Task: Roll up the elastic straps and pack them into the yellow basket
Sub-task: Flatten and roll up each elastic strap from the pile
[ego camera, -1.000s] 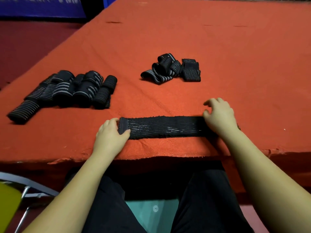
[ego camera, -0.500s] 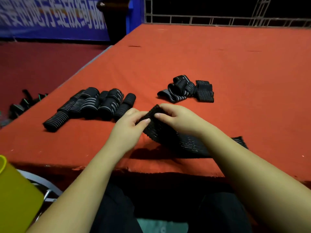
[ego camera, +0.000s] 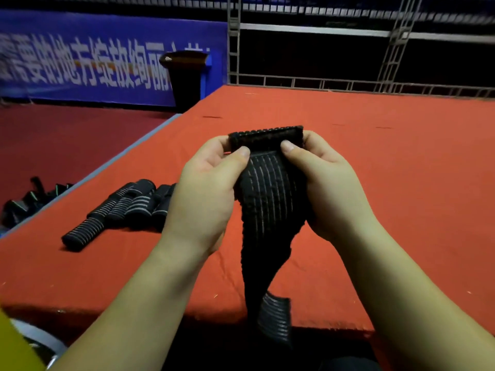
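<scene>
A black elastic strap [ego camera: 269,210] with thin grey stripes hangs in the air above the red table [ego camera: 401,183]. My left hand [ego camera: 206,188] and my right hand [ego camera: 326,183] pinch its top end from either side, thumbs on the near face. That top end is folded over into a small first turn. The rest of the strap drops down and twists past the table's front edge. Several rolled straps [ego camera: 126,207] lie in a row at the left of the table. A corner of the yellow basket [ego camera: 12,349] shows at the bottom left.
The table's left edge [ego camera: 112,162] runs diagonally above a dark red floor, where more dark straps [ego camera: 24,202] lie. A black bin [ego camera: 186,76] stands before a blue banner, with metal truss railing behind the table. My hands hide the pile of unrolled straps.
Both hands lifted the strap off the table and raised it upright, folding its end over. The view tilted up, so the room behind now shows.
</scene>
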Available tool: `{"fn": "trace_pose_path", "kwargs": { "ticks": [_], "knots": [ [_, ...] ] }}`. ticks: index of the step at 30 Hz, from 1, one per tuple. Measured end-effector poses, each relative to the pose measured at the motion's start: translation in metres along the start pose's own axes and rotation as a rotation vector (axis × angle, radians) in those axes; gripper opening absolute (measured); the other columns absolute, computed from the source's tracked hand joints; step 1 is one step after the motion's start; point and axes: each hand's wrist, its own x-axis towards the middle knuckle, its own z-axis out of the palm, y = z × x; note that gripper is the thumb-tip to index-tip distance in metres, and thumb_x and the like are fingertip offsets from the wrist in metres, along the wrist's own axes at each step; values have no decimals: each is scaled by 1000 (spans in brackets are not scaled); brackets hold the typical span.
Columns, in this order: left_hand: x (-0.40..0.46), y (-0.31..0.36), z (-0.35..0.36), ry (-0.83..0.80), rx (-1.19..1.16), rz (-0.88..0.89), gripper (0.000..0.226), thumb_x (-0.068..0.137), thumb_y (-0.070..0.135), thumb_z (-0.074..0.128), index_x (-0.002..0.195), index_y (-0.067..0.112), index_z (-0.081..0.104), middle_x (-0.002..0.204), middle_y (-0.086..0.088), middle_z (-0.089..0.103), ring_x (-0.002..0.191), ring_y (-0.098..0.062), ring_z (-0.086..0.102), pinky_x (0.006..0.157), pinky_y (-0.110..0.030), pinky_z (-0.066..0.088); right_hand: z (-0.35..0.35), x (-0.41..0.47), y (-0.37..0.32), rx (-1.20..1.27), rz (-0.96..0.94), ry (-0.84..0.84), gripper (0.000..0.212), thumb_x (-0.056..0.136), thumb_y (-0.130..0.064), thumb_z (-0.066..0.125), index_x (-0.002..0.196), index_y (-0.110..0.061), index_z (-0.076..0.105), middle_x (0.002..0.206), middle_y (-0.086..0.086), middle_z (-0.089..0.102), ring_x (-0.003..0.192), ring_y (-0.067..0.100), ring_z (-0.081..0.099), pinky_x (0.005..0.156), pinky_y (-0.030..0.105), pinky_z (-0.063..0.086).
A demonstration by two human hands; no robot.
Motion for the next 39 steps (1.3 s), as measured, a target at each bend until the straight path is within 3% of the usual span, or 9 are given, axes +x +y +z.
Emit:
{"fn": "trace_pose_path", "kwargs": {
  "ticks": [5, 8, 12, 15, 21, 26, 28, 33, 39],
  "knots": [
    [1, 4, 3, -35, -113, -64, 23, 96, 0, 46, 97, 12, 65, 83, -11, 69, 74, -20, 65, 68, -31, 52, -4, -2, -4, 54, 36, -42, 18, 96, -9, 50, 102, -13, 66, 93, 11, 69, 86, 25, 64, 74, 35, 47],
    [-3, -5, -3, -59, -145, -145, 30, 93, -2, 46, 89, 15, 70, 78, -11, 67, 67, -19, 60, 58, -24, 50, -13, -1, 13, 131, 120, -92, 18, 74, -16, 61, 86, -22, 71, 91, 17, 48, 80, 39, 38, 61, 45, 16],
    [-8, -30, -12, -87, -173, -239, 28, 81, 7, 53, 84, 22, 77, 88, -17, 57, 86, -32, 38, 65, -32, 27, -20, -5, 50, 329, 207, -173, 35, 57, -21, 76, 90, -27, 73, 106, 16, 28, 92, 40, 18, 68, 53, 3],
    [-15, -59, -21, -54, -178, -319, 28, 79, 9, 53, 79, 22, 77, 83, -13, 58, 82, -32, 39, 64, -35, 25, -27, -12, 85, 434, 299, -222, 37, 53, -28, 86, 88, -26, 74, 93, 15, 38, 76, 32, 26, 71, 52, 0],
    [-34, -120, -39, 53, -145, -518, 40, 85, 1, 44, 67, 21, 73, 72, -2, 64, 60, -18, 44, 41, -23, 26, -40, -28, 152, 427, 517, -132, 17, 65, -12, 64, 76, -22, 72, 80, 6, 57, 71, 21, 38, 60, 37, 12],
    [-43, -150, -50, 3, -109, -558, 16, 73, 15, 58, 68, 21, 72, 73, 1, 64, 65, -13, 53, 54, -28, 34, -44, -38, 179, 390, 567, -106, 13, 67, -27, 70, 77, -20, 65, 81, 7, 45, 67, 20, 33, 68, 47, 3],
    [-42, -159, -51, 1, -106, -547, 15, 78, 10, 65, 71, 20, 73, 74, 1, 68, 67, -9, 61, 61, -21, 48, -44, -41, 185, 310, 558, -93, 5, 83, -25, 59, 79, -22, 62, 81, 6, 45, 66, 19, 35, 64, 45, 7],
    [-38, -183, -54, -42, -73, -585, 22, 94, 0, 51, 110, 10, 62, 87, -2, 69, 77, -10, 65, 69, -21, 54, -53, -40, 199, 271, 608, -48, 22, 98, -13, 42, 84, -19, 57, 75, 2, 51, 57, 9, 46, 47, 19, 36],
    [-36, -197, -57, -64, -3, -654, 16, 96, 8, 54, 106, 5, 67, 92, -11, 69, 83, -21, 64, 75, -34, 51, -59, -39, 220, 207, 575, -30, 24, 87, -16, 49, 98, -28, 66, 88, 8, 56, 69, 17, 49, 58, 31, 38]
  ]
}}
